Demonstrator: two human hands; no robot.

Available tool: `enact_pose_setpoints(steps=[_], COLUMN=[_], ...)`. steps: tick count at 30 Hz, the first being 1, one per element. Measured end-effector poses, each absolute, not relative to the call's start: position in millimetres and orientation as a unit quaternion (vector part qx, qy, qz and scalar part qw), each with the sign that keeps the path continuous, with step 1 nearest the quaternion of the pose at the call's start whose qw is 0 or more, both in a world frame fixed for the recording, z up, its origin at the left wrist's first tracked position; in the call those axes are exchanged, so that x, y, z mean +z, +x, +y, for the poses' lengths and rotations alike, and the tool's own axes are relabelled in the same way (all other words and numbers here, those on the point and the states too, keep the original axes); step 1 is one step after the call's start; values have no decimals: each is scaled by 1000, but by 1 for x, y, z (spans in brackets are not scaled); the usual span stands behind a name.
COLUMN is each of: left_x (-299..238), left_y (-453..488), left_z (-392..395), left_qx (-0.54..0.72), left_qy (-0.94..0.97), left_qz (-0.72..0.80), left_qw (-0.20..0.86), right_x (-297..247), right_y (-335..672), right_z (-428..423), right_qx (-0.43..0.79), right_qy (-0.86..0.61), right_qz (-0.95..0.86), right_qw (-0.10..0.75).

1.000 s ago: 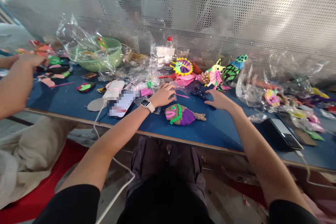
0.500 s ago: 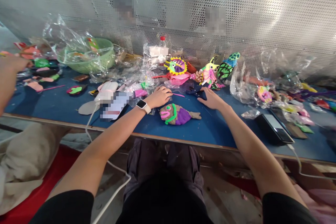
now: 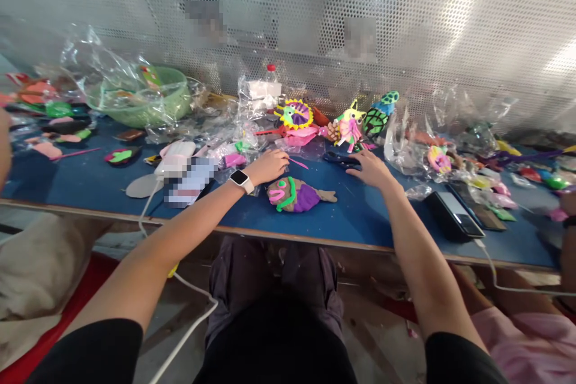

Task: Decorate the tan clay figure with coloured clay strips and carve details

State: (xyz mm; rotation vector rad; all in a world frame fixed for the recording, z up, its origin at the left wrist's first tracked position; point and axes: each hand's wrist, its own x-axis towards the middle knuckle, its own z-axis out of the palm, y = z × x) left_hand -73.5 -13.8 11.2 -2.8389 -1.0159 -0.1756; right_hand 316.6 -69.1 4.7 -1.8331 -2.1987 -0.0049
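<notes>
Before me on the blue tabletop lies a clay fish (image 3: 300, 194), grey-brown and purple with a green band and pink lips. Just behind it, my left hand (image 3: 271, 167), wearing a watch, has its fingers closed around the near end of a thin pink stick (image 3: 299, 163). The stick points right, low over the table. My right hand (image 3: 372, 169) rests to the right, thumb and fingers around one end of a dark, long object (image 3: 341, 159) whose kind I cannot make out. Both hands are apart from the fish.
Clay figures, among them a yellow-rimmed one (image 3: 294, 114) and a turtle (image 3: 380, 114), stand behind my hands. A green basin (image 3: 148, 102) with plastic bags is at the left. A phone (image 3: 191, 183) and a black device (image 3: 454, 216) with cables lie near the edge.
My right hand has shifted slightly right, and the dark object has come with it. The view has turned a little right. The neighbour's arm at the left has mostly left the picture.
</notes>
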Motion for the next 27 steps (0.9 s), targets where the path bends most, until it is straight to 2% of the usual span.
enact_pose_setpoints(steps=[6,12,22,27], left_x=[30,36,39,44], left_y=[-55,-26,-7,3], left_z=[-7,6,30,8], left_qx=[-32,-3,64,12], left_qy=[-946,-946,-934,-942], left_qz=[-298,-308,-350,-328], left_qw=[121,103,-10,-75], right_x=[-8,-9,0,2], right_y=[364,351,315,288], right_z=[-59,-60,-60,-66], right_qx=[46,2,1,55], right_qy=[-626,-594,-492,-453], right_qz=[-755,-769,-815,-813], right_qw=[187,237,307,363])
